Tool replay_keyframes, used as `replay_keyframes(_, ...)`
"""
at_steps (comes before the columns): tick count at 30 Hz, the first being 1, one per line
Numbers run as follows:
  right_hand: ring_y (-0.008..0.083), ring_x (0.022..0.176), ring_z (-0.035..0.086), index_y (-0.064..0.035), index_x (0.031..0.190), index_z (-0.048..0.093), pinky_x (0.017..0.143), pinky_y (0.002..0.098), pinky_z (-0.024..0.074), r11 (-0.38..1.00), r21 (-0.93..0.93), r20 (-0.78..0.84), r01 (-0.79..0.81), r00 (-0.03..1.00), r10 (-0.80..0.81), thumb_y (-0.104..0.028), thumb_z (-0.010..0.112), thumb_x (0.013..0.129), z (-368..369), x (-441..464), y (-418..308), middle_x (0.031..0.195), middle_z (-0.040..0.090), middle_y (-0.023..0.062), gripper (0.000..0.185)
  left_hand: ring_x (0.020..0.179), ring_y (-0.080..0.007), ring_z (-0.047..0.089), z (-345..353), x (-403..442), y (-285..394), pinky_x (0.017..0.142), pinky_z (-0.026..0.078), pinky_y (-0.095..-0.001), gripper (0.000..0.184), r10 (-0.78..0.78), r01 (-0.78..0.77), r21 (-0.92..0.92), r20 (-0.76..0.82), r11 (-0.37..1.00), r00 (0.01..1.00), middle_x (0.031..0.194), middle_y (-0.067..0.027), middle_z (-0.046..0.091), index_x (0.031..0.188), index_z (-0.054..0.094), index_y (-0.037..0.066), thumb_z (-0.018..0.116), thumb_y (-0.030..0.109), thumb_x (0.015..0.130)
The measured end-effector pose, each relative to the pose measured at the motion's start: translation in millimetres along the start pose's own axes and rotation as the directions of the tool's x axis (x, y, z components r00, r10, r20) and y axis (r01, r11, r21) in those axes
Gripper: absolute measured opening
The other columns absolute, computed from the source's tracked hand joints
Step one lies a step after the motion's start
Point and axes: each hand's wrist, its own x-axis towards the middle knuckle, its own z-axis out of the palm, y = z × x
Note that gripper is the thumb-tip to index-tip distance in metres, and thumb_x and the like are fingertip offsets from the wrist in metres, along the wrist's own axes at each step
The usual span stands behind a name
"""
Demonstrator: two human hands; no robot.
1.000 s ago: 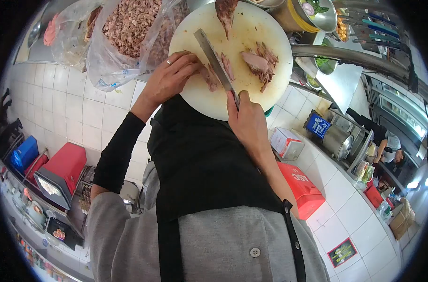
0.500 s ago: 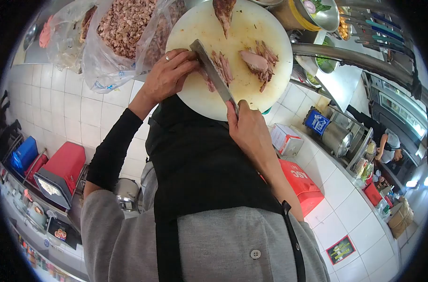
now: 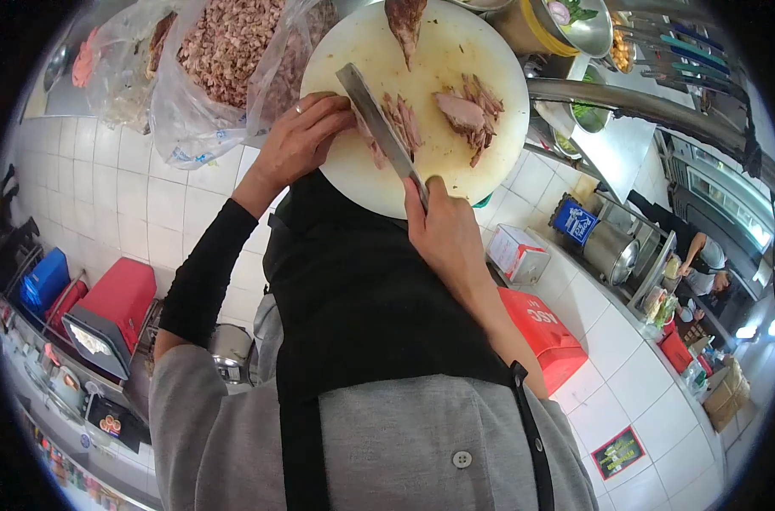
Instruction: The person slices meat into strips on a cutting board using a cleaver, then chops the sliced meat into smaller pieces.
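My right hand is wrapped round the handle of a long knife, whose blade slants up and left across a round white cutting board. Along the blade's left side lies a piece of cooked meat. The curled fingers of my left hand press on that piece, their tips partly hidden. Cut meat strips lie just right of the blade. Farther right on the board is a pile of sliced meat. A dark browned chunk of meat rests at the board's far edge.
Left of the board stands a clear plastic bag full of chopped meat. A metal bowl with greens and onion is at the far right, near a metal rail. Another person is at the right.
The knife has shifted slightly up and left, its tip now farther from me. My right hand moved with it. My left hand stays almost in place on the meat.
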Motion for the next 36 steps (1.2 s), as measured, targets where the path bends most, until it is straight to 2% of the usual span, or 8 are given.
replay_keyframes(9, 0.051, 0.058, 0.068, 0.0043, 0.084, 0.057, 0.051, 0.058, 0.0546, 0.997, -0.075, -0.02, 0.012, 1.0, -0.014, -0.03, 0.061, 0.109, 12, -6, 1, 0.061, 0.063, 0.0318, 0.043, 0.118, -0.0363, 0.068, 1, 4, -2, 0.099, 0.058, -0.0462, 0.028, -0.019, 0.019, -0.048, 0.005, 0.999, 1.0, 0.125, -0.0113, 0.07, 0.112, 0.074, 0.007, 0.073, -0.004, 0.085)
replay_keyframes(12, 0.0512, 0.06, 0.069, 0.0049, 0.084, 0.059, 0.052, 0.057, 0.0555, 0.999, 0.014, -0.013, -0.033, 0.999, 0.033, -0.032, 0.061, 0.109, 27, 3, 7, 0.064, 0.064, 0.0329, 0.045, 0.118, -0.0368, 0.068, 2, 3, -3, 0.098, 0.058, -0.0465, 0.029, -0.06, 0.058, -0.056, -0.021, 0.997, 0.998, 0.124, -0.0119, 0.07, 0.112, 0.073, 0.006, 0.074, -0.004, 0.085)
replay_keyframes(15, 0.0549, 0.068, 0.068, 0.0073, 0.087, 0.062, 0.06, 0.0615, 0.0536, 0.995, 0.029, -0.05, -0.097, 0.994, 0.099, -0.032, 0.064, 0.108, 44, 16, 3, 0.068, 0.064, 0.0357, 0.045, 0.118, -0.0368, 0.068, 0, 5, -4, 0.096, 0.058, -0.0466, 0.031, -0.04, 0.038, -0.053, -0.024, 0.998, 0.999, 0.124, -0.0123, 0.07, 0.115, 0.071, 0.006, 0.074, -0.005, 0.086)
replay_keyframes(18, 0.0521, 0.068, 0.071, 0.0074, 0.088, 0.062, 0.061, 0.0569, 0.0593, 1.0, -0.005, -0.078, -0.026, 0.997, 0.026, -0.038, 0.061, 0.109, 44, 32, -3, 0.069, 0.067, 0.0341, 0.049, 0.117, -0.0365, 0.068, -2, 3, -10, 0.096, 0.058, -0.0463, 0.034, 0.013, -0.013, -0.031, 0.0, 0.999, 1.0, 0.124, -0.0126, 0.07, 0.118, 0.07, 0.006, 0.074, -0.005, 0.086)
replay_keyframes(22, 0.0525, 0.067, 0.07, 0.0069, 0.093, 0.064, 0.062, 0.058, 0.0563, 0.996, 0.08, -0.119, 0.043, 0.992, -0.033, -0.036, 0.062, 0.108, 32, 45, 5, 0.068, 0.066, 0.0331, 0.046, 0.117, -0.0363, 0.068, -8, 4, -11, 0.095, 0.058, -0.046, 0.037, 0.052, -0.054, 0.033, 0.054, 0.998, 0.997, 0.127, -0.0129, 0.068, 0.121, 0.069, 0.006, 0.074, -0.005, 0.086)
replay_keyframes(27, 0.0523, 0.06, 0.064, 0.0021, 0.087, 0.059, 0.055, 0.0577, 0.0455, 0.982, 0.186, -0.158, 0.027, 0.987, 0.003, -0.033, 0.064, 0.109, 9, 8, 9, 0.061, 0.06, 0.0295, 0.041, 0.116, -0.0357, 0.066, -10, 2, 2, 0.095, 0.056, -0.0451, 0.041, -0.026, 0.027, 0.04, -0.026, 0.999, 0.999, 0.127, -0.0109, 0.066, 0.124, 0.066, 0.009, 0.069, -0.007, 0.086)
replay_keyframes(30, 0.0519, 0.056, 0.065, 0.0001, 0.084, 0.054, 0.051, 0.0591, 0.0513, 0.988, 0.151, -0.176, 0.013, 0.984, 0.014, -0.032, 0.063, 0.108, 7, 2, 15, 0.059, 0.061, 0.0287, 0.041, 0.114, -0.0363, 0.065, -9, 5, 10, 0.094, 0.055, -0.0463, 0.036, -0.043, 0.049, 0.047, -0.122, 0.998, 0.992, 0.123, -0.0109, 0.065, 0.121, 0.066, 0.009, 0.069, -0.007, 0.089)
replay_keyframes(36, 0.0478, 0.055, 0.066, -0.0006, 0.085, 0.052, 0.048, 0.0546, 0.0506, 0.988, 0.113, -0.213, 0.103, 0.974, -0.077, -0.029, 0.064, 0.108, 8, -10, 8, 0.057, 0.06, 0.0259, 0.039, 0.11, -0.0374, 0.064, -9, -11, 21, 0.093, 0.053, -0.0461, 0.03, -0.131, 0.137, 0.004, -0.259, 0.991, 0.957, 0.118, -0.0131, 0.064, 0.115, 0.065, 0.007, 0.068, -0.009, 0.09)
